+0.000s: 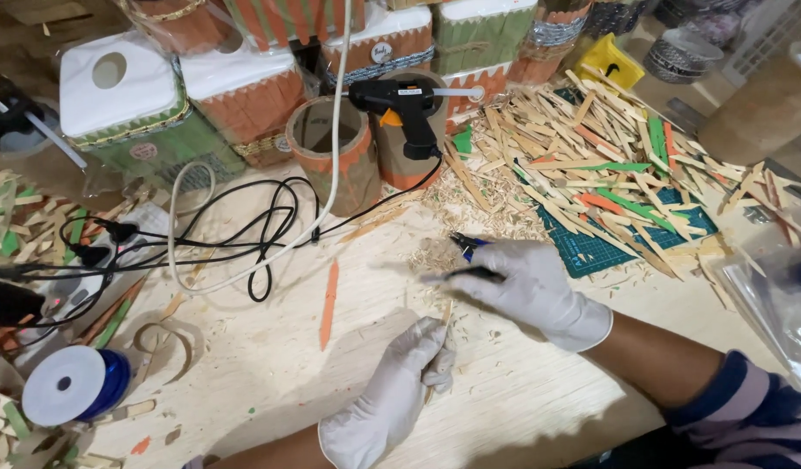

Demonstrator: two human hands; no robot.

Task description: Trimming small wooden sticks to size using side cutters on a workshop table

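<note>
Left hand [392, 395], white-gloved, nearest camera: fingers closed on thin wooden stick [444, 323], held upright over table [522, 408]. Right hand [526, 291], gloved, wrapped round blue-handled cutters [467, 247], blurred by motion; jaw opening cannot be told. Risk judged: glove fingertip nicked if stick slips; offcut flung into shavings. Orange stick [330, 304] lies near left. Black cable [261, 239] crosses reach toward glue gun [405, 104] propped on orange cardboard tube [335, 161]. Stick pile [609, 174] covers green cutting mat [592, 252].

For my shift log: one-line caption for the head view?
Gloved right hand holds cutters above a wood strip pinched in the gloved left hand.
</note>
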